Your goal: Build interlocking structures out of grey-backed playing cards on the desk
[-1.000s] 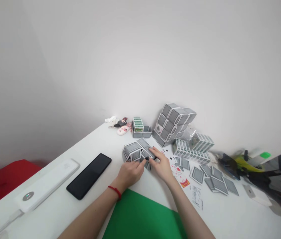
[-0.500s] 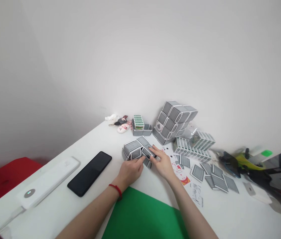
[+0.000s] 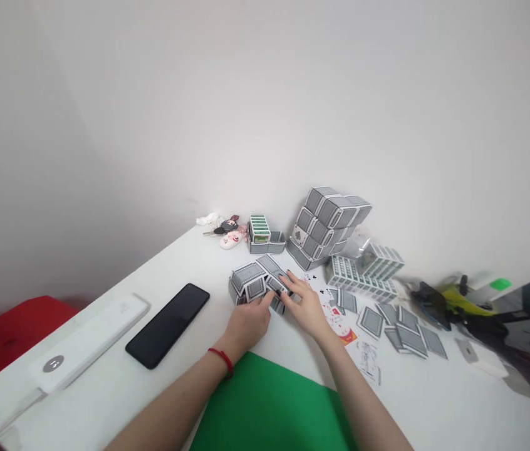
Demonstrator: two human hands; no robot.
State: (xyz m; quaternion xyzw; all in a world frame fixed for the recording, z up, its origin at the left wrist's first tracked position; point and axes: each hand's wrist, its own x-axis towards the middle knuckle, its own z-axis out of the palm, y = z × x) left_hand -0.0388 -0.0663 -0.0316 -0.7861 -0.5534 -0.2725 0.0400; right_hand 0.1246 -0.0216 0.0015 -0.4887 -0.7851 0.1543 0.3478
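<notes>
A low structure of folded grey-backed playing cards [image 3: 249,275] sits on the white table in front of me. My left hand [image 3: 249,322] is curled at its near side, thumb and forefinger closed on a folded card there. Reaching in from the right, my right hand [image 3: 306,307] lays its spread, extended fingers on the cards at that end. The undersides of my left fingers are hidden. Just behind are a low card wall with a green-and-white card box [image 3: 259,229] in it and a taller stack of card blocks [image 3: 335,219].
Loose cards [image 3: 410,338] and more patterned card boxes [image 3: 361,279] lie to the right. A black phone [image 3: 167,326] and a white power bank [image 3: 91,338] with a cable are at left. Keys with charms [image 3: 230,232] lie near the wall; a green sheet [image 3: 269,407] is nearest me.
Both hands stay at the card structure with almost the same hold. My left wrist has shifted slightly right, and the whole view has moved a little.
</notes>
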